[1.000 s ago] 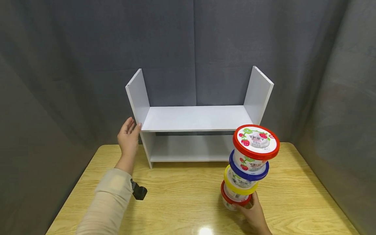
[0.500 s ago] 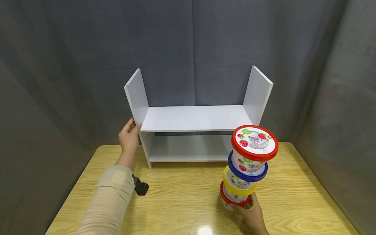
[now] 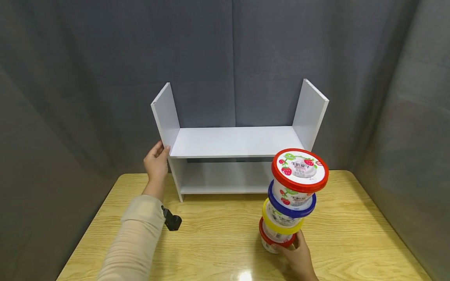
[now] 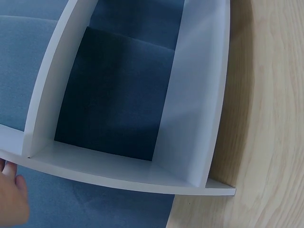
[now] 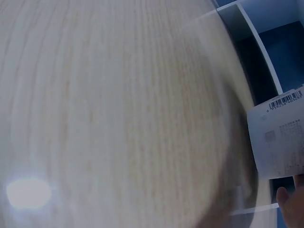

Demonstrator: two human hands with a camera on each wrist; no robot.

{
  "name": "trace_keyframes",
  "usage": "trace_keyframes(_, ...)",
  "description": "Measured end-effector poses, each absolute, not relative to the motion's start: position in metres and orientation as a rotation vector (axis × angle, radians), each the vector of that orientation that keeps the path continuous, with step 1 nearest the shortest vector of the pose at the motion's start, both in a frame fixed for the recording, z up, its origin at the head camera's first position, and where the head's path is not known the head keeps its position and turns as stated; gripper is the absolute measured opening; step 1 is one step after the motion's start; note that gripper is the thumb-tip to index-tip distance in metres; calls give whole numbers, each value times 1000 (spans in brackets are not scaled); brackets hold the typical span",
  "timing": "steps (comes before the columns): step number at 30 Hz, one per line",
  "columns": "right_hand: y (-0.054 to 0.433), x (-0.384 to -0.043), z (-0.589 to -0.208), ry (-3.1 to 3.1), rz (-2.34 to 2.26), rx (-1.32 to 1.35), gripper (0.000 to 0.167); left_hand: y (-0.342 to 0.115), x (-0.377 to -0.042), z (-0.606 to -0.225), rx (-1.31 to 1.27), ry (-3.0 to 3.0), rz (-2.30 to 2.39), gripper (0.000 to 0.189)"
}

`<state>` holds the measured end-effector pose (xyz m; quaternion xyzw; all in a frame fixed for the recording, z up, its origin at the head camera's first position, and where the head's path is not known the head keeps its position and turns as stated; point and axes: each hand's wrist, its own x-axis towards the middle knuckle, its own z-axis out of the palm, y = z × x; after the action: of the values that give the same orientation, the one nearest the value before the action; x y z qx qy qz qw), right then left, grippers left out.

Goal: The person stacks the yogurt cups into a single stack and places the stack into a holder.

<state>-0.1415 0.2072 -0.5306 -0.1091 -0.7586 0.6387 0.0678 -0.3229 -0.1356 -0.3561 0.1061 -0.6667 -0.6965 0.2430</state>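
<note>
- My right hand point(image 3: 299, 257) grips the bottom tub of a stack of four tubs point(image 3: 288, 199), fingers curled round its wall, low over the wooden table point(image 3: 211, 242), near its front edge and right of middle.
- The stack's long axis runs bottom to top but leans: each tub sits a little further right and away from me, so the top one points up and toward the shelf's right end.
- My left hand point(image 3: 156, 162) rests against the outer face of the left side panel of the white shelf unit point(image 3: 232, 142), fingers straight and thumb at the panel's front edge.
- The shelf stands at the table's back edge, against a grey curtain point(image 3: 225, 58); both its boards are bare, with open room across the upper one between the two side panels.
- Bare tabletop lies between the stack and the shelf's foot.
- From the bottom the lids are red, yellow, blue, red; the tubs are white with strawberry prints, and the top lid point(image 3: 300, 169) shows strawberries, green leaves and small lettering.
- In the right wrist view a barcode label point(image 5: 285, 100) shows on a tub's wall.
</note>
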Motion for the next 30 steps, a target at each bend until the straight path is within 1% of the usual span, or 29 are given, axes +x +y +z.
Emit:
trace_keyframes(8, 203, -144, -516, -2328, 1810, -246, 74, -137, -326, -354, 304, -1896, -1841, 36)
trace_keyframes(13, 201, -148, -501, -2311, 1871, -229, 74, -138, -327, -355, 312, -1894, -1831, 35)
trace_keyframes(20, 204, -163, -477, -2320, 1842, -33, 70, -139, -329, -356, 336, -1897, -1835, 36)
trace_keyframes(30, 207, -184, -448, -2360, 1869, 127, 70, -139, -327, -355, 355, -1926, -1814, 33)
